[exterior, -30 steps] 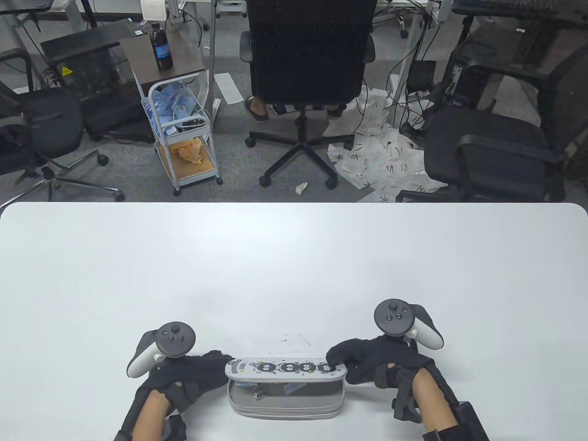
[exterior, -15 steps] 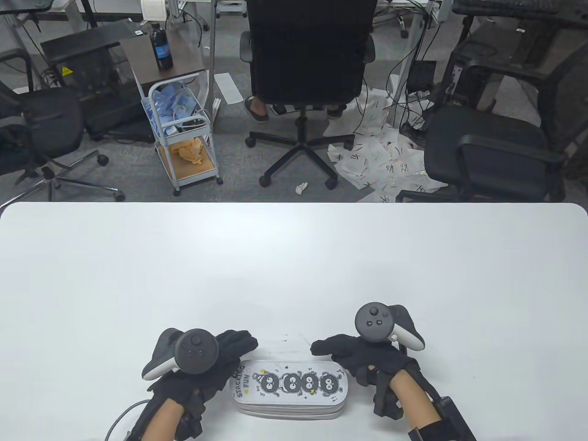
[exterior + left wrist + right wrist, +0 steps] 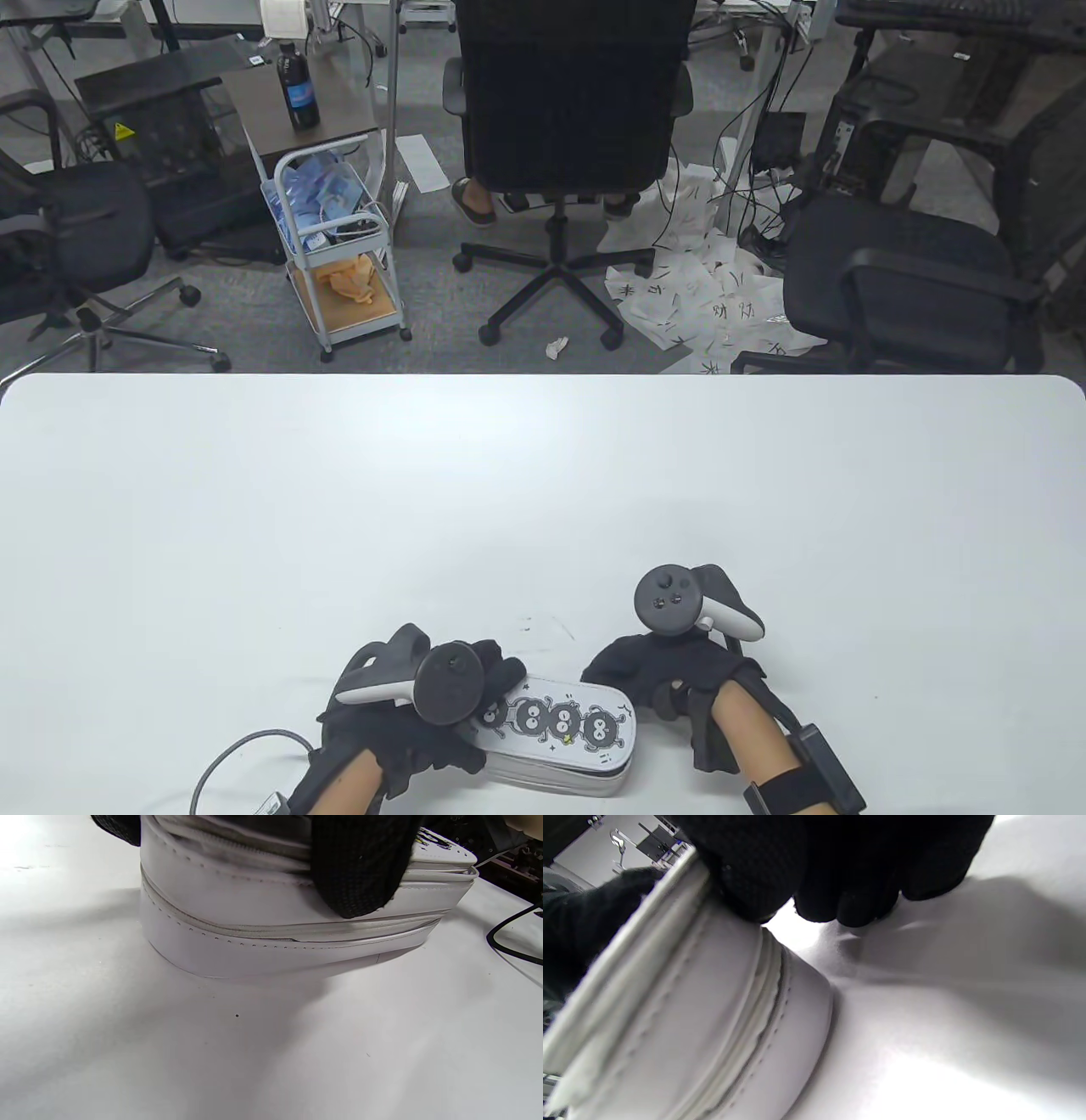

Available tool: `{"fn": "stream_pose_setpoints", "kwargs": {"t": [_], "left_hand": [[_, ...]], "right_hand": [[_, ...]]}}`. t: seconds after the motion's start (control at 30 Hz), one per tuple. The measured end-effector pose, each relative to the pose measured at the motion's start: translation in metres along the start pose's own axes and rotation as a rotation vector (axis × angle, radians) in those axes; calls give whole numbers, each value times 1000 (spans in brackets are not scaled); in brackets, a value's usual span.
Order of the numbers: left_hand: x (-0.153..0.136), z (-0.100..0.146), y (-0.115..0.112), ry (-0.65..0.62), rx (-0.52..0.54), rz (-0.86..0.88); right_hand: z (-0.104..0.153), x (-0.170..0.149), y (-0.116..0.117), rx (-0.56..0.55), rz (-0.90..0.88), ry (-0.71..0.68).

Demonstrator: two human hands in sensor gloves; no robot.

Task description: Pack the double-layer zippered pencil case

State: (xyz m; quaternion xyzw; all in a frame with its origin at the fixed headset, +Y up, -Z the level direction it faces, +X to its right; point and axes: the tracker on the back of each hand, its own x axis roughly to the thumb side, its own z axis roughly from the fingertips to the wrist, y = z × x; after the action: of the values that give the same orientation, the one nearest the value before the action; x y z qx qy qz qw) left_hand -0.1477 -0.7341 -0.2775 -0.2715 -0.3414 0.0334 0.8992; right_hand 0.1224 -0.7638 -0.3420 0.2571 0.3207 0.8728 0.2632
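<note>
On the white surface (image 3: 543, 492) near your edge, the pencil case (image 3: 556, 737) has now flopped shut and swung askew, your left hand (image 3: 407, 730) fingers grasping one end, right hand (image 3: 670, 679) clutching the other, so zipping's next.

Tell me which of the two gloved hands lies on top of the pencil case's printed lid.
The left hand: its fingers lie over the lid's left end of the pencil case. The right hand stays off the lid, at the case's right end.

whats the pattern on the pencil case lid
White, printed with a row of black fuzzy round cartoon creatures: pencil case. Clearest in the table view.
</note>
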Motion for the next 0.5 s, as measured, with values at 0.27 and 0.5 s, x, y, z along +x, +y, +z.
{"fn": "stream_pose_setpoints", "kwargs": {"t": [0.27, 0.5], "left_hand": [[-4, 2, 3, 35, 56, -65], [15, -3, 4, 112, 134, -428]], "right_hand": [[26, 15, -19, -289, 439, 53], [37, 9, -28, -311, 411, 34]]}}
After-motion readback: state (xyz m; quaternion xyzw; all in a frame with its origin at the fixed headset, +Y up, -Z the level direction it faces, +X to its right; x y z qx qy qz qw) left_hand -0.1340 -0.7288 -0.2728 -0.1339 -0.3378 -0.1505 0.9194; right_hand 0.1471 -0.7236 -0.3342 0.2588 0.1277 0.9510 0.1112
